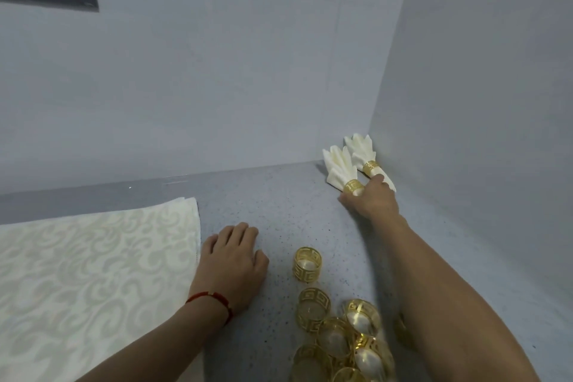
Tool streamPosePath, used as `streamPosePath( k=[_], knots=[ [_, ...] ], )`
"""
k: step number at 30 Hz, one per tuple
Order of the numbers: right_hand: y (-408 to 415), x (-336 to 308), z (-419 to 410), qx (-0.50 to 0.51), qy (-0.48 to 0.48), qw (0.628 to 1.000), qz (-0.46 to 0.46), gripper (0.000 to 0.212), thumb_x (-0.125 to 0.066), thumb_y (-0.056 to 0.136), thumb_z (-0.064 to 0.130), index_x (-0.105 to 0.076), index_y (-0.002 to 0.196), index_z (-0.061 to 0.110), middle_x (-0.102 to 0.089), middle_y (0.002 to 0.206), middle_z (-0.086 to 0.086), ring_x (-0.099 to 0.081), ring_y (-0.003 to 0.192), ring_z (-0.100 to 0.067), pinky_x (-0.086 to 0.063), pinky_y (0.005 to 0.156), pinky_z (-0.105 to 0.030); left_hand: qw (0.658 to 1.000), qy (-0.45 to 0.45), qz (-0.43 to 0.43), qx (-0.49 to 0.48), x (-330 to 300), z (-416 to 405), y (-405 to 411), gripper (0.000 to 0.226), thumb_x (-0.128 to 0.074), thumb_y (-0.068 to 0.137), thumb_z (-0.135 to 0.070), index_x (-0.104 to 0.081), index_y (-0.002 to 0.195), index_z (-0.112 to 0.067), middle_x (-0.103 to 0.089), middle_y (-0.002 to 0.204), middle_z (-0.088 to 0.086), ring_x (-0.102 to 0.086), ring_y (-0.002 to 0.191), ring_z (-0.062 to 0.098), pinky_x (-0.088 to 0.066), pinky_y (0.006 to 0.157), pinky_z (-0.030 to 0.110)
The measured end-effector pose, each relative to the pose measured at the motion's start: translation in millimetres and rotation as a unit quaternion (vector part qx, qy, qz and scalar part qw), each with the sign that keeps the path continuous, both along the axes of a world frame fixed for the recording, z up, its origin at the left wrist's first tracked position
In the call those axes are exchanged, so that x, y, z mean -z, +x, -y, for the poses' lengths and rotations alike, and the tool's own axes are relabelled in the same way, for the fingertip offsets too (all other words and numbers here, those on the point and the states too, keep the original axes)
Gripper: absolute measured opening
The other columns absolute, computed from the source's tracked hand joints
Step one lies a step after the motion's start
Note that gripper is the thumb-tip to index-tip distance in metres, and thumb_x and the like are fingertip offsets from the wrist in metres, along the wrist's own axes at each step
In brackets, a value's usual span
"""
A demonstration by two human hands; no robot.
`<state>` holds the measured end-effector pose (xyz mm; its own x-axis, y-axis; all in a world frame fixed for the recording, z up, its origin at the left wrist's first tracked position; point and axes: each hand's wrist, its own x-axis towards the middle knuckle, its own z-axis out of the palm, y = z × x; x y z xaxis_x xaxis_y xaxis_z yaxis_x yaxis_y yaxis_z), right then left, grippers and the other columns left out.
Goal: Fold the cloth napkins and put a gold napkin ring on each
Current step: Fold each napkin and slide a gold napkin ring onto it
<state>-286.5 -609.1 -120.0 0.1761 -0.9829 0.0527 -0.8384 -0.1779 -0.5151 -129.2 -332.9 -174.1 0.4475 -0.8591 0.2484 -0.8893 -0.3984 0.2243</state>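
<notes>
Head view: the right hand, at right of centre, grips the tail of a ringed folded napkin beside a second in the worktop corner, while the left hand rests flat, fingers relaxed, between the unfolded napkins at left and loose gold rings at lower centre.

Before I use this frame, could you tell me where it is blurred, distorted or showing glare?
Head view: light is soft and even; a faint shadow sits under the nearer folded napkin. The pile of gold rings at the bottom edge is smeared, while the single upright ring is sharper. The wide lens bends the counter edge and stretches the right forearm. A small glare spot marks the wall base.
</notes>
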Motion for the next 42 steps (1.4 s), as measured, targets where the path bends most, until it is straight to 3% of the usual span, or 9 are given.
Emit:
streamPosePath(
  k=[3,7,10,21,25,31,34,38,42],
  knots=[
    [-12.6,-5.9,-3.0,0.016,0.003,0.996,-0.091,0.084,-0.073,0.081,0.059,-0.039,0.141,0.011,-0.054,0.136,-0.008,-0.053,0.126,-0.030,-0.047,0.091,-0.041,1.000,0.001,0.003,-0.004,1.1,-0.3,-0.2,0.072,-0.004,0.085,-0.049,-0.039,0.145,-0.028,-0.038,0.151,-0.010,-0.031,0.140,0.012,-0.020,0.120,0.038],
    [-20.2,1.1,-1.5,0.000,-0.020,0.985,-0.171,0.038,-0.065,0.090,0.050,-0.059,0.105,0.015,-0.060,0.091,0.003,-0.056,0.077,-0.017,-0.042,0.064,-0.031,1.000,-0.014,0.010,-0.004,0.5,0.9,-2.5,0.067,-0.009,0.086,-0.047,-0.046,0.137,-0.026,-0.047,0.141,-0.009,-0.040,0.132,0.013,-0.026,0.114,0.039],
    [-12.2,5.7,3.5,0.010,-0.048,0.989,-0.141,0.027,-0.056,0.098,0.042,-0.061,0.098,0.015,-0.054,0.081,0.002,-0.046,0.066,-0.015,-0.041,0.061,-0.031,1.000,-0.013,0.008,-0.002,-0.2,0.3,-2.6,0.068,-0.008,0.085,-0.048,-0.046,0.137,-0.026,-0.047,0.141,-0.009,-0.039,0.132,0.013,-0.026,0.114,0.038],
    [18.7,14.6,46.8,0.039,-0.085,0.994,-0.052,0.031,-0.061,0.097,0.037,-0.064,0.112,0.011,-0.057,0.095,-0.003,-0.056,0.088,-0.023,-0.044,0.074,-0.033,1.000,0.001,0.007,-0.010,5.2,2.3,1.8,0.072,-0.006,0.087,-0.052,-0.040,0.145,-0.028,-0.040,0.152,-0.008,-0.033,0.142,0.015,-0.023,0.119,0.040],
    [20.3,16.9,54.7,0.040,-0.080,0.995,-0.034,0.033,-0.060,0.098,0.036,-0.065,0.116,0.009,-0.067,0.111,-0.009,-0.065,0.104,-0.028,-0.044,0.076,-0.033,1.000,0.008,0.005,-0.006,2.9,2.5,0.9,0.073,-0.004,0.086,-0.053,-0.037,0.147,-0.029,-0.037,0.154,-0.009,-0.030,0.143,0.013,-0.019,0.120,0.039],
    [19.1,18.4,60.0,0.030,-0.062,0.997,-0.034,0.043,-0.062,0.095,0.041,-0.062,0.122,0.008,-0.063,0.107,-0.007,-0.064,0.103,-0.027,-0.049,0.078,-0.034,1.000,0.014,-0.002,-0.006,0.3,1.6,-0.8,0.074,-0.001,0.084,-0.051,-0.037,0.145,-0.031,-0.036,0.152,-0.011,-0.029,0.142,0.011,-0.020,0.120,0.038],
    [17.3,12.1,43.6,0.028,-0.069,0.995,-0.071,0.060,-0.062,0.094,0.047,-0.048,0.138,0.009,-0.054,0.133,-0.012,-0.054,0.125,-0.031,-0.049,0.097,-0.043,1.000,0.014,-0.014,-0.002,-3.5,-2.1,-2.4,0.072,-0.003,0.084,-0.050,-0.039,0.142,-0.030,-0.038,0.149,-0.012,-0.031,0.139,0.009,-0.020,0.119,0.038],
    [12.9,-11.0,-6.3,-0.056,-0.132,0.981,-0.133,0.049,-0.054,0.098,0.038,-0.046,0.137,0.008,-0.049,0.138,-0.014,-0.047,0.127,-0.031,-0.045,0.087,-0.043,0.998,0.013,-0.058,0.002,-4.3,3.4,4.4,0.061,-0.021,0.091,-0.045,-0.042,0.145,-0.024,-0.040,0.151,-0.006,-0.032,0.141,0.014,-0.019,0.120,0.040],
    [-1.4,-36.3,-105.8,-0.190,-0.201,0.956,-0.097,0.037,-0.052,0.099,0.037,-0.059,0.127,0.013,-0.056,0.128,-0.006,-0.054,0.116,-0.025,-0.046,0.080,-0.038,0.984,-0.064,-0.164,-0.007,-8.2,-0.4,8.1,0.052,-0.038,0.089,-0.042,-0.055,0.130,-0.015,-0.049,0.142,0.002,-0.044,0.131,0.022,-0.032,0.115,0.042]
  ],
)
